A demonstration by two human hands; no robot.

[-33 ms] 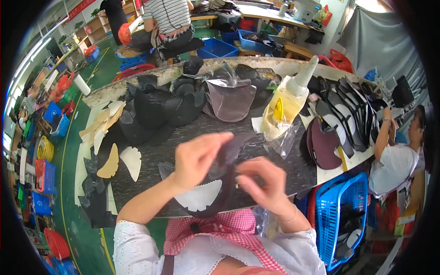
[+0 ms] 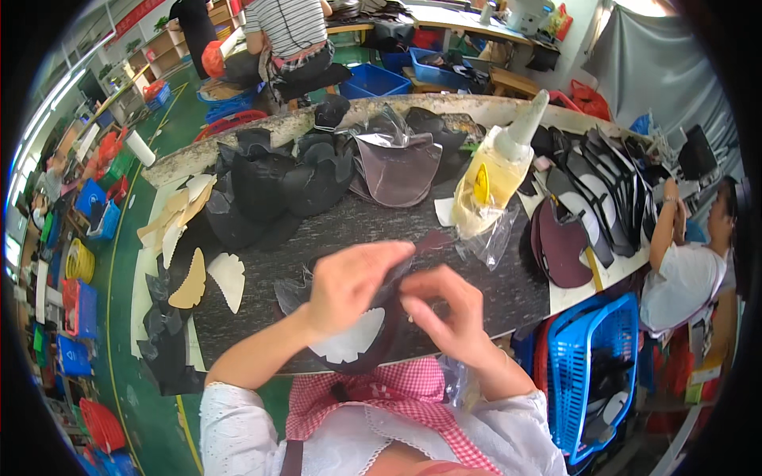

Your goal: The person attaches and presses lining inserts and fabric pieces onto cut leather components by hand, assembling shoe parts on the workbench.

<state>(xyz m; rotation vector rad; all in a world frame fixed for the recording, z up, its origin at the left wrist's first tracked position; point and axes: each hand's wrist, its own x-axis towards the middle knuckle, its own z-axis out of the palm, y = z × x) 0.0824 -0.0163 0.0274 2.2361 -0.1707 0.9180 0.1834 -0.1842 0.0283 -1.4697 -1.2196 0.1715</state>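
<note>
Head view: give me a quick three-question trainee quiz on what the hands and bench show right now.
1. True or false: both hands are on the same dark shoe piece.
2. What stands upright behind the hands? A) a red bucket B) a yellow glue bottle with a white nozzle C) a lamp
3. Fill in: the blue plastic basket sits to the person's ____.

Key
1. True: the left hand lies over the dark shoe piece, which has a white toothed insert, and the right hand pinches its edge.
2. B: the glue bottle stands on the worktable.
3. Right: the basket is beside the table.
</note>
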